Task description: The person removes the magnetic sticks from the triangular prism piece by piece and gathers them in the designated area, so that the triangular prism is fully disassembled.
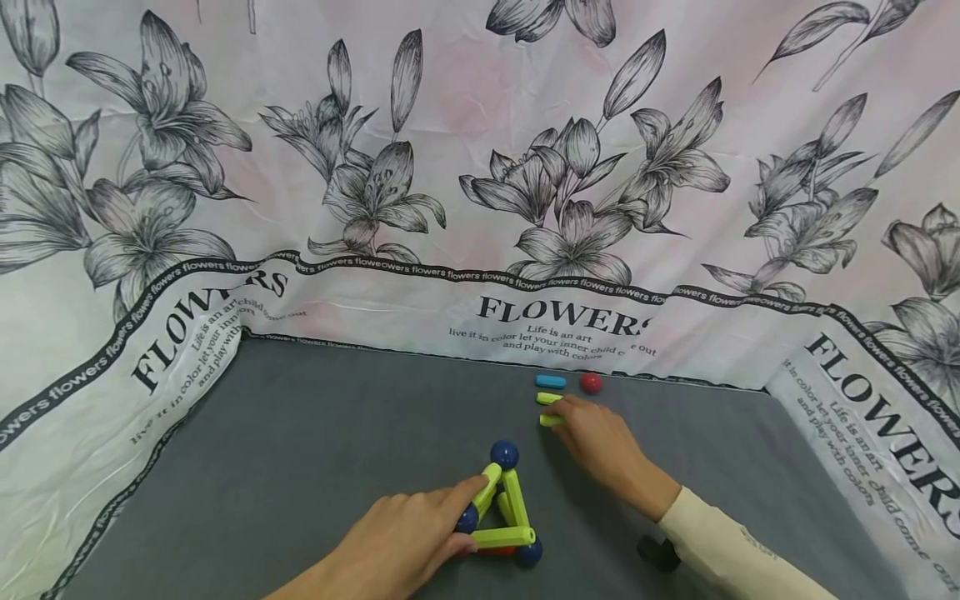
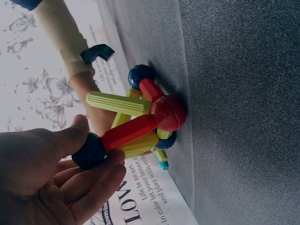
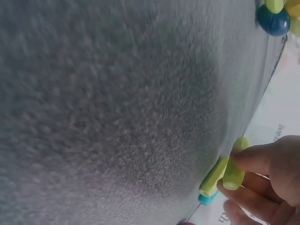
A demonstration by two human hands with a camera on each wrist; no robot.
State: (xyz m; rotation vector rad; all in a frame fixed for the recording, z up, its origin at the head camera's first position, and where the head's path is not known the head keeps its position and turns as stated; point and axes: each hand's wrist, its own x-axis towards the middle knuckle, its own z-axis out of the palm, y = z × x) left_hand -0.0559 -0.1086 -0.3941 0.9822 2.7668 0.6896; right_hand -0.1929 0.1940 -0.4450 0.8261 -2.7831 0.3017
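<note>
My left hand (image 1: pixel 405 529) holds a frame of magnetic rods and balls near the front of the grey surface, gripping it at a dark blue ball (image 2: pixel 89 151). The frame joins yellow-green rods (image 1: pixel 501 537), dark blue balls (image 1: pixel 505 454), red rods (image 2: pixel 129 132) and a red ball (image 2: pixel 168 113). To its right and farther back, my right hand (image 1: pixel 600 437) pinches a loose yellow-green rod (image 3: pixel 234 171) between thumb and fingers. Close beside that rod lies another yellow-green rod (image 3: pixel 213 178). Part of the frame is hidden behind the left fingers in the head view.
Beyond the right hand lie a light blue rod (image 1: pixel 551 382) and a loose red ball (image 1: pixel 592 383), near the back edge of the grey surface (image 1: pixel 315 425). A floral printed cloth (image 1: pixel 450 208) rises behind and at both sides. Something dark (image 1: pixel 660 554) sits by the right sleeve.
</note>
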